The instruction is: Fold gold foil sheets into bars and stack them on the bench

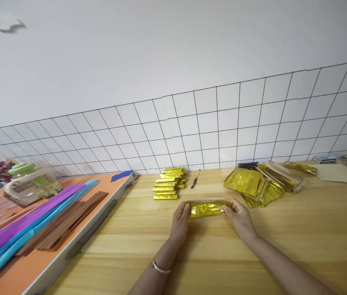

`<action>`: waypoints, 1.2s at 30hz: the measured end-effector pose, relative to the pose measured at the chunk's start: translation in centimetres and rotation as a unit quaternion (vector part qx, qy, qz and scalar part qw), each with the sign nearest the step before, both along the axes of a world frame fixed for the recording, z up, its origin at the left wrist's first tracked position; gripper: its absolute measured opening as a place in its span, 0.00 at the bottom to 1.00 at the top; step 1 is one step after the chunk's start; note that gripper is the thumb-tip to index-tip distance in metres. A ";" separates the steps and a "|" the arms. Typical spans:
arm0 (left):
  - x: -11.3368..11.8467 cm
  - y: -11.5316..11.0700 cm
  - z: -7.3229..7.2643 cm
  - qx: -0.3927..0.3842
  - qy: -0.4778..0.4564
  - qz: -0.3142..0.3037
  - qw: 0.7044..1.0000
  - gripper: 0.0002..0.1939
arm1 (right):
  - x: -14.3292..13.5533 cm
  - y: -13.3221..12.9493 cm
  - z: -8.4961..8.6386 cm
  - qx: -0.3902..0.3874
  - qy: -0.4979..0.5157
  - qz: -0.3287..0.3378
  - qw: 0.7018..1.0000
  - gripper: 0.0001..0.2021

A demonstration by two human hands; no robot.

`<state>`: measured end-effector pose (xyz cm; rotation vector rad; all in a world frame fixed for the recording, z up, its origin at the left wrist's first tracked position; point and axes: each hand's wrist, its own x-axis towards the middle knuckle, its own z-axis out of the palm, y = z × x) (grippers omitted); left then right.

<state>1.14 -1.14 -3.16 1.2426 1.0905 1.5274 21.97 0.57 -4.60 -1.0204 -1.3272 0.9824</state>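
A partly folded sheet of gold foil paper (207, 209) is stretched level between my two hands, just above the wooden table. My left hand (181, 219) pinches its left end, thumb in front. At the right end, my right hand (237, 217) grips it the same way, with the thumb pressed on the shiny face. Beyond my left hand lies a row of narrow folded gold strips (167, 183), overlapping one another. Farther to the right of my hands rests a spread pile of flat gold foil sheets (253, 184).
A pen (195, 179) lies near the tiled wall. On the left, an orange surface (78, 221) with a raised grey edge carries purple, blue and brown paper strips (66, 221) and a green-lidded container (26, 180). Pale paper (339, 173) lies at the back right.
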 end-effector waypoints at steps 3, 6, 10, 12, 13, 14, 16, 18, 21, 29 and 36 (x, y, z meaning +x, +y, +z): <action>0.0 0.0 0.0 0.002 0.018 -0.001 1.000 0.16 | 0.1 -0.2 0.4 0.005 -0.016 0.000 1.000 0.14; 0.0 0.0 -0.1 0.003 0.050 0.002 0.999 0.16 | 0.2 -0.5 0.8 0.012 -0.041 -0.003 0.999 0.14; -0.1 0.1 -0.4 0.003 0.109 0.015 0.994 0.17 | 0.1 -0.6 0.9 0.023 -0.094 -0.022 0.995 0.16; -0.1 0.2 -0.6 0.000 0.149 0.024 0.989 0.17 | 0.2 -0.5 0.7 0.026 -0.134 -0.036 0.990 0.17; -0.2 0.3 -0.7 -0.003 0.171 0.029 0.985 0.17 | 0.3 -0.3 0.6 0.026 -0.158 -0.044 0.986 0.18; -0.3 0.4 -0.8 -0.006 0.196 0.034 0.980 0.18 | 0.4 -0.2 0.6 0.024 -0.185 -0.052 0.981 0.19; -0.5 0.7 -1.1 -0.015 0.252 0.049 0.966 0.18 | 0.8 0.3 0.5 0.019 -0.249 -0.064 0.966 0.19; -0.8 1.1 -1.4 -0.026 0.315 0.064 0.946 0.17 | 1.3 0.9 0.4 0.012 -0.321 -0.070 0.945 0.17; -1.2 1.6 -1.8 -0.049 0.413 0.073 0.907 0.15 | 1.7 1.9 0.2 -0.003 -0.423 -0.076 0.903 0.15; -0.5 2.2 -2.6 -0.091 0.601 0.085 0.790 0.14 | 1.0 2.6 -0.4 -0.026 -0.593 -0.077 0.801 0.11; 0.6 1.6 -0.7 -0.013 0.682 0.062 0.729 0.11 | 0.6 2.1 0.3 -0.037 -0.638 -0.080 0.765 0.12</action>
